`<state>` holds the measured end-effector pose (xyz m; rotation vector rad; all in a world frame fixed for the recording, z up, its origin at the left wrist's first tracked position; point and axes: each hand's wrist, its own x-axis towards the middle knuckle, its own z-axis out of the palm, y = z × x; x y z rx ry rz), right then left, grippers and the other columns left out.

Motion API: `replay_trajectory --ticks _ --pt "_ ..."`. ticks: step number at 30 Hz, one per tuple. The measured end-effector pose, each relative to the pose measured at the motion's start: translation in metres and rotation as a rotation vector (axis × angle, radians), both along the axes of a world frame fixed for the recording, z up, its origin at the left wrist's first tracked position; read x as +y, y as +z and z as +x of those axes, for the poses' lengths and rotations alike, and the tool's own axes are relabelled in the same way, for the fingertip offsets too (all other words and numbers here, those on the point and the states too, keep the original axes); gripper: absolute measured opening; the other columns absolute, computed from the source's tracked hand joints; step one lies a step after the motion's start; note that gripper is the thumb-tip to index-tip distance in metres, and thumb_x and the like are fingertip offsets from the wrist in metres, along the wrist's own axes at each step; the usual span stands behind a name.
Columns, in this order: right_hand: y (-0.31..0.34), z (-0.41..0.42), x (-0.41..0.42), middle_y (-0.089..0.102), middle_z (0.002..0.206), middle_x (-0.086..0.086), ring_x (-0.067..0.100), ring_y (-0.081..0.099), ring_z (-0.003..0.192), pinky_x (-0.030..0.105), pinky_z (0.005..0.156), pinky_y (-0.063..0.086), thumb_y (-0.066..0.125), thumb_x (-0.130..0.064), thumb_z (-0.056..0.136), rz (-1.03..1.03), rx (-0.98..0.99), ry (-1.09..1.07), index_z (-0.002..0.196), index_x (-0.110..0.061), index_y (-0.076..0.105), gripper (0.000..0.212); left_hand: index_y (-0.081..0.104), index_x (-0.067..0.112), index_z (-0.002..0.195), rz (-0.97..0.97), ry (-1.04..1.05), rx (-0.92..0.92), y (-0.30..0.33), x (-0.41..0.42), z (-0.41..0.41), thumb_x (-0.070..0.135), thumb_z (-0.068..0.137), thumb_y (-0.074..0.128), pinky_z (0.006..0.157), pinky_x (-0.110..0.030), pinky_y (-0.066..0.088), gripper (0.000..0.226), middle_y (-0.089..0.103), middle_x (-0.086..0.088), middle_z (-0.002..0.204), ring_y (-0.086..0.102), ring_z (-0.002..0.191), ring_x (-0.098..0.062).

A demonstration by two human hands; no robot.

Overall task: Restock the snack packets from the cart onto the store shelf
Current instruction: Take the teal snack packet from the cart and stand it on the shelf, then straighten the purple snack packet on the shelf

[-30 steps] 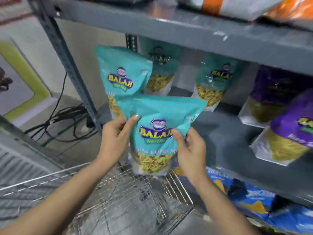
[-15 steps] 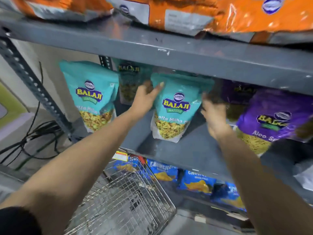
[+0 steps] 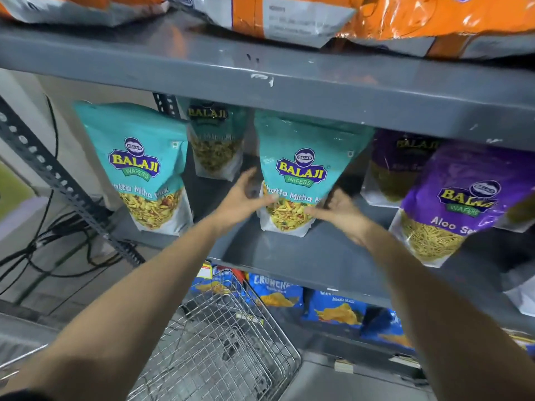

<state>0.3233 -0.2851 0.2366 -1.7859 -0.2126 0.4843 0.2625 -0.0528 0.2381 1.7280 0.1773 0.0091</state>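
A teal Balaji snack packet [image 3: 301,157] stands upright on the grey middle shelf [image 3: 289,253], in the middle of the row. My left hand [image 3: 246,198] is at its lower left corner with the fingertips on the packet. At the lower right corner, my right hand [image 3: 338,212] has its fingers on the front of the packet. Both hands pinch the bottom of the packet lightly. The wire cart [image 3: 220,351] sits below my arms, and no packets show in the visible part of it.
Another teal packet [image 3: 144,169] stands at the left and a third [image 3: 215,146] further back. Purple packets [image 3: 451,204] fill the right. Orange packets [image 3: 289,15] lie on the shelf above, blue ones [image 3: 275,290] below. A slotted post [image 3: 58,180] and floor cables [image 3: 58,235] are at left.
The teal packet went from above the cart up onto the middle shelf. My hands slid from its upper sides down to its bottom corners.
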Motion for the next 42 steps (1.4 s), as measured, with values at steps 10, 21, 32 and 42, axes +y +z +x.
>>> replay_trajectory --ticks 10,21,32,42 --pt "-0.052 -0.052 0.031 0.062 0.122 -0.013 0.010 0.060 0.113 0.043 0.099 0.053 0.090 -0.049 0.043 -0.083 -0.061 -0.061 0.119 -0.039 0.041 0.091 0.057 0.020 0.121 0.072 -0.004 -0.019 -0.043 0.010 -0.032 0.012 0.080 0.075 0.073 -0.007 0.052 0.045 0.069 0.009 0.108 0.066 0.090 0.011" --pt "-0.050 -0.078 0.037 0.062 0.123 -0.015 0.008 0.059 0.115 0.045 0.099 0.053 0.089 -0.055 0.043 -0.094 -0.126 -0.044 0.123 -0.042 0.038 0.096 0.053 0.018 0.132 0.099 0.003 -0.051 -0.050 0.019 -0.054 0.021 0.078 0.077 0.076 -0.006 0.052 0.058 0.068 0.002 0.121 0.066 0.096 0.009" --pt "-0.048 -0.096 0.000 0.042 0.133 -0.012 0.005 0.041 0.129 0.029 0.108 0.036 0.091 -0.029 0.056 -0.018 -0.136 -0.070 0.143 -0.038 0.022 0.111 0.056 0.012 0.091 0.123 0.416 -0.325 -0.030 -0.011 -0.091 0.016 0.071 0.084 0.079 -0.030 0.045 0.035 0.060 -0.003 0.096 0.056 0.090 -0.012" --pt "-0.056 -0.087 -0.165 0.070 0.090 0.009 0.029 0.066 0.089 0.000 0.065 0.039 0.081 -0.032 0.069 -0.318 -0.332 -0.691 0.088 -0.016 0.067 0.028 0.053 0.009 0.134 0.332 -0.227 -0.253 -0.047 -0.172 -0.039 0.029 0.078 0.078 0.091 -0.031 0.056 0.064 0.061 -0.010 0.123 0.066 0.103 -0.020"
